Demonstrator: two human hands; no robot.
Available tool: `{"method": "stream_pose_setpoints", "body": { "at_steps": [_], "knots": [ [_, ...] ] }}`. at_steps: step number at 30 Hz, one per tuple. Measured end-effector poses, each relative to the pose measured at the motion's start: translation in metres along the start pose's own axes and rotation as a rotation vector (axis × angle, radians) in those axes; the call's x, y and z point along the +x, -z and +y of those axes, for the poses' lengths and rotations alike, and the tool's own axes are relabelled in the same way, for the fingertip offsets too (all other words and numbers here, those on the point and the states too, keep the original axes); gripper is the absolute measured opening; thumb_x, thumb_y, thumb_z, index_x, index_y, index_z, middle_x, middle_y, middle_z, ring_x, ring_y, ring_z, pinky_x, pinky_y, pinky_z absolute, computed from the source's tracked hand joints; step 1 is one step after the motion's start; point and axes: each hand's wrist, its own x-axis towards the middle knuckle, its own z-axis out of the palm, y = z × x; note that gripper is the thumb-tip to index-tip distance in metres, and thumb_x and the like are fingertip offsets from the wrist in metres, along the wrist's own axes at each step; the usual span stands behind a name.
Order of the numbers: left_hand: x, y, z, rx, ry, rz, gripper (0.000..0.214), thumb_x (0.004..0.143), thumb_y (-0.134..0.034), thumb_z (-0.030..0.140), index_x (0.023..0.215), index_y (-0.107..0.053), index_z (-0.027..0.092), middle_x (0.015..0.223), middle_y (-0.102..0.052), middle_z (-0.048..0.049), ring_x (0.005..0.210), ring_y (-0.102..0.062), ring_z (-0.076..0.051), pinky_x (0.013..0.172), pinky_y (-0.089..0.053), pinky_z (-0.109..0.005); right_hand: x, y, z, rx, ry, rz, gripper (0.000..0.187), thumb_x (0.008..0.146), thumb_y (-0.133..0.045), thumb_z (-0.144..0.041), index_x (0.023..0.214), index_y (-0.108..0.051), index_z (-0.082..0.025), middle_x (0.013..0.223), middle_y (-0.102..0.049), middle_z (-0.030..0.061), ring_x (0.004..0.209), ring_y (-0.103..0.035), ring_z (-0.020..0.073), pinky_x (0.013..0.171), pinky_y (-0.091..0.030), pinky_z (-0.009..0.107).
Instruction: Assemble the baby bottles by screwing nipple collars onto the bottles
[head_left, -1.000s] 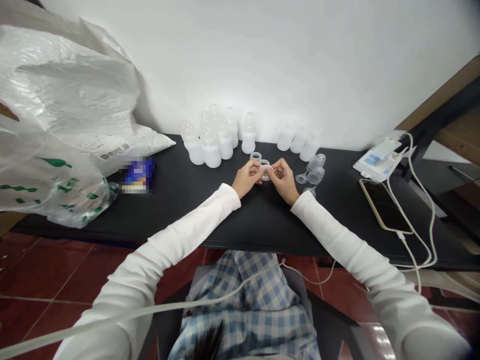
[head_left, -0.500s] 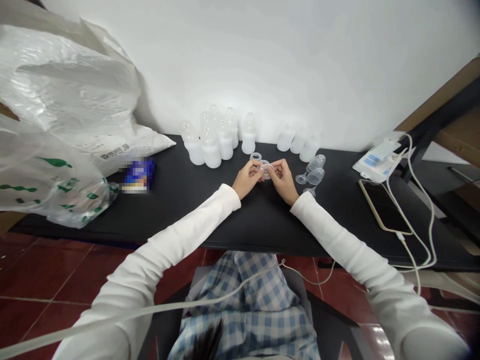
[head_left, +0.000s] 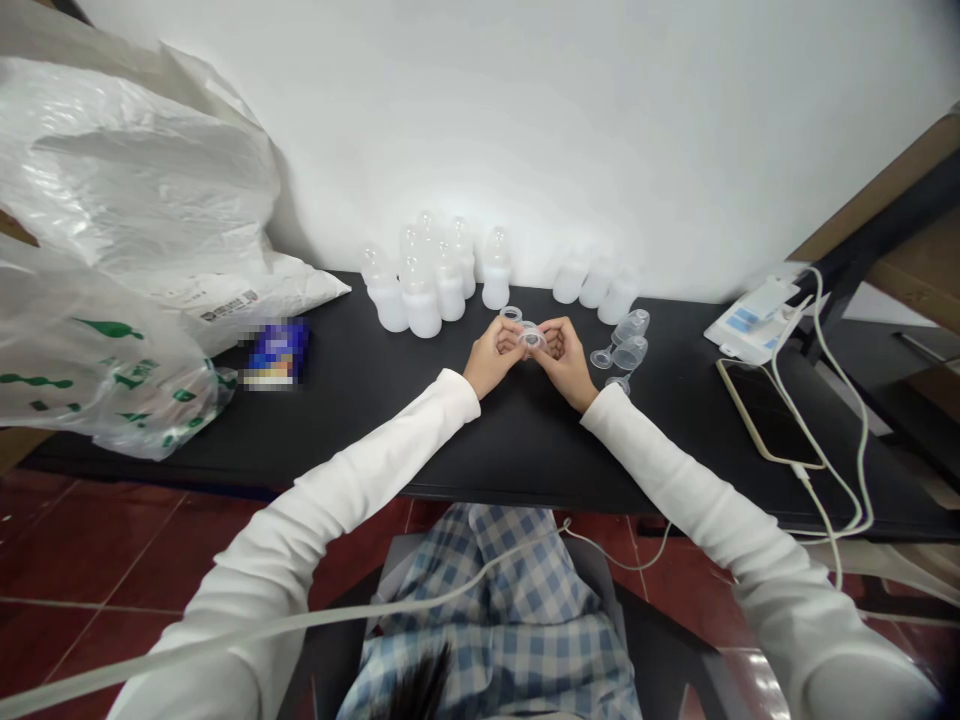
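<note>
My left hand (head_left: 495, 353) and my right hand (head_left: 562, 360) meet over the middle of the black table, both closed. Between their fingertips they pinch a clear plastic bottle collar (head_left: 532, 338), a round ring held from both sides. Whether a teat sits inside it is too small to tell. Just beyond my left hand another clear ring (head_left: 511, 313) lies on the table. To the right of my right hand lie clear silicone teats (head_left: 602, 357) and clear domed caps (head_left: 631, 352). A capped baby bottle (head_left: 496, 270) stands upright behind the hands.
Several capped white bottles (head_left: 422, 305) stand at the back left, and three uncapped bottles (head_left: 595, 285) at the back right. Large plastic bags (head_left: 135, 200) and a blue packet (head_left: 277, 350) are on the left. A phone (head_left: 769, 410) with white cables lies right.
The collar has tilted slightly between my fingers, and the fingers of my right hand have shifted around it. The other things have stayed in place.
</note>
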Motion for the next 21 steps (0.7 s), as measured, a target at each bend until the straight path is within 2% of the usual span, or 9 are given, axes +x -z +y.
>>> {"method": "stream_pose_setpoints", "body": {
  "at_steps": [4,11,16,21],
  "knots": [
    [-0.0003,0.0002,0.0032,0.004,0.018,-0.008,0.03,0.076,-0.079,0.03,0.09,-0.056,0.019,0.073,-0.068,0.0037,0.062,-0.066,-0.01,0.067,-0.054,-0.024,-0.0006,-0.002,-0.0013,0.02,-0.011,0.052,0.042,0.074,-0.08,-0.048,0.094,-0.051,-0.025,0.068,-0.043,-0.0081,0.057,-0.038,0.0086,0.052,-0.029,0.024],
    [-0.0029,-0.0022,0.0082,0.006,0.043,-0.006,0.034,0.074,-0.081,0.037,0.087,-0.054,0.019,0.07,-0.067,0.0038,0.059,-0.063,-0.009,0.061,-0.053,-0.023,-0.003,-0.0066,-0.0014,0.021,-0.056,0.082,0.043,0.073,-0.08,-0.048,0.095,-0.05,-0.026,0.067,-0.042,-0.0088,0.055,-0.037,0.0081,0.05,-0.03,0.024],
    [-0.0047,-0.0038,0.0068,0.033,0.025,-0.015,0.036,0.077,-0.079,0.044,0.085,-0.053,0.019,0.067,-0.065,0.0046,0.056,-0.06,-0.008,0.056,-0.05,-0.021,-0.004,-0.0078,-0.0038,-0.007,-0.023,0.112,0.038,0.078,-0.074,-0.051,0.09,-0.049,-0.025,0.065,-0.042,-0.0084,0.056,-0.04,0.0087,0.053,-0.032,0.025],
    [-0.0033,-0.0028,0.0048,-0.016,0.018,0.008,0.04,0.079,-0.075,0.052,0.089,-0.054,0.019,0.067,-0.065,0.0039,0.057,-0.062,-0.009,0.059,-0.051,-0.021,-0.0024,-0.0073,-0.0057,0.026,-0.019,0.108,0.042,0.08,-0.072,-0.058,0.094,-0.053,-0.024,0.069,-0.046,-0.0068,0.06,-0.045,0.0095,0.058,-0.036,0.026]
  ]
}}
